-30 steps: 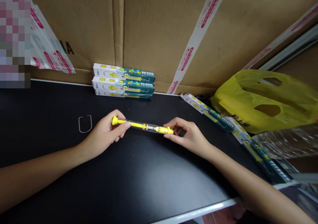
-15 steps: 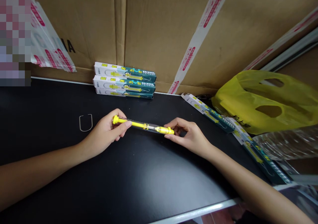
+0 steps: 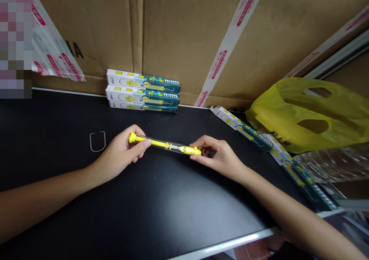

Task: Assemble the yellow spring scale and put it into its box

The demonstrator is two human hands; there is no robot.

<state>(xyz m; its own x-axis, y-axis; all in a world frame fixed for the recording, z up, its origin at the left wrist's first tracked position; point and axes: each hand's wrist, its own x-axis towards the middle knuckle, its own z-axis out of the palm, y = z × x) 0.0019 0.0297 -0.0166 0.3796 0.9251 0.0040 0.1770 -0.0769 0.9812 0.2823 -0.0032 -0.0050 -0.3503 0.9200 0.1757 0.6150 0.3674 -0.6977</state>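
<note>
Head view: before the box stack and roughly parallel to it lengthwise, the clear-and-yellow tube is pinched in two closed grips, left hand at one end, right hand at the other.

The tube is yellow and clear, the tabletop black, the tape red-on-white.

Clear-and-yellow tube: 1. Left hand and right hand, fingers on tube: 2. Wire loop left of tube: 1. Stacked boxes behind tube: 3; other boxes right of tube: 2; total 5. Yellow bag, right of tube: 1.
</note>
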